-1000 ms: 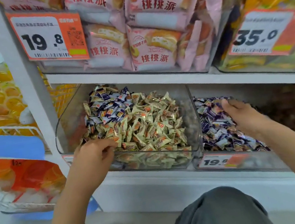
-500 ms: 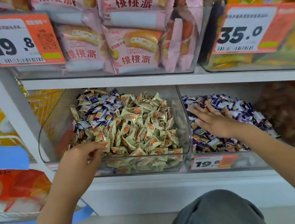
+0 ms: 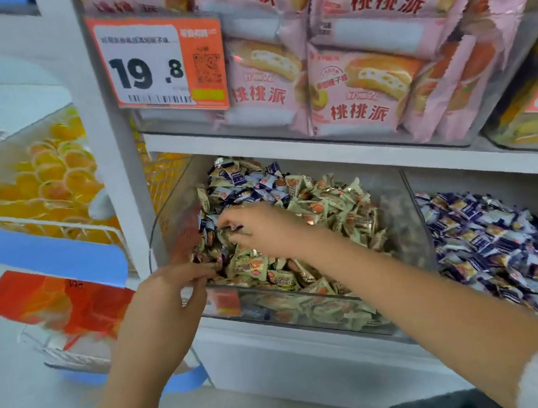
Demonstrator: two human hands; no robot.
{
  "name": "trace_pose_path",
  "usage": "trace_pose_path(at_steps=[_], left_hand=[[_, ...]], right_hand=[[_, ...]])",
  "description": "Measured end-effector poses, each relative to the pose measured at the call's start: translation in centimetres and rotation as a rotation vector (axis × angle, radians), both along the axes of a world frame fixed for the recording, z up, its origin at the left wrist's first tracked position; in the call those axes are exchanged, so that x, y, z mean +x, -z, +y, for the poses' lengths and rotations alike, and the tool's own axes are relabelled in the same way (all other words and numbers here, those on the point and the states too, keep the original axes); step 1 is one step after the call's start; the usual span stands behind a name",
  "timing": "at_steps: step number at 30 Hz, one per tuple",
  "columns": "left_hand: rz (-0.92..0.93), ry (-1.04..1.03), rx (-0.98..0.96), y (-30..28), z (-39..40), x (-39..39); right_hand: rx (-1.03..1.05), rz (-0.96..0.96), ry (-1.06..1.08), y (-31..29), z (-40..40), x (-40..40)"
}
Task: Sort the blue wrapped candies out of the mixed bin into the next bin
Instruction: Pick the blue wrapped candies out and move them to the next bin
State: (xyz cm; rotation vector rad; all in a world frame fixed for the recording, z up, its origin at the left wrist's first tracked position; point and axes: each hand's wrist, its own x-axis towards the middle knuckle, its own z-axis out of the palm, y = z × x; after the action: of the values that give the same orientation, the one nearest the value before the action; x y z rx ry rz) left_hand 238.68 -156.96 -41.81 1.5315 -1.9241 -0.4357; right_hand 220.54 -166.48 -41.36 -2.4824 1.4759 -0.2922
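Observation:
A clear plastic bin (image 3: 167, 225) on the lower shelf holds a heap of cream-wrapped candies (image 3: 331, 215), with several purple-wrapped candies (image 3: 239, 176) mixed in at its back left. My right hand (image 3: 264, 228) reaches across into this bin and its curled fingers pinch a dark-wrapped candy at the heap's left side. My left hand (image 3: 170, 297) is at the bin's front left corner, its fingers stretched out and touching the candies there. The neighbouring bin to the right is full of purple-wrapped candies (image 3: 490, 241).
Pink cake packs (image 3: 365, 86) fill the shelf above, behind an orange 19.8 price tag (image 3: 158, 63). A white upright post (image 3: 109, 157) stands left of the bin. Beyond it are orange jelly cups (image 3: 56, 178) and red packets (image 3: 60, 302) in wire racks.
My right hand has left the purple candy bin and crossed left into the cream candy bin. My left hand has stayed at that bin's front left and stretched its fingers. The view shifted left.

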Motion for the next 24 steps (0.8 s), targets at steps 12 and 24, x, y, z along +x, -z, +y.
trace_pose_path(at_steps=[12,24], left_hand=[[-0.07,0.109,-0.05,0.5,-1.7,-0.1],[-0.047,0.103,-0.074,0.8,-1.5,-0.8]], right_hand=[[-0.03,0.39,-0.014,3.1,-6.9,4.0],[-0.083,0.271,0.085,3.0,-6.4,5.2]])
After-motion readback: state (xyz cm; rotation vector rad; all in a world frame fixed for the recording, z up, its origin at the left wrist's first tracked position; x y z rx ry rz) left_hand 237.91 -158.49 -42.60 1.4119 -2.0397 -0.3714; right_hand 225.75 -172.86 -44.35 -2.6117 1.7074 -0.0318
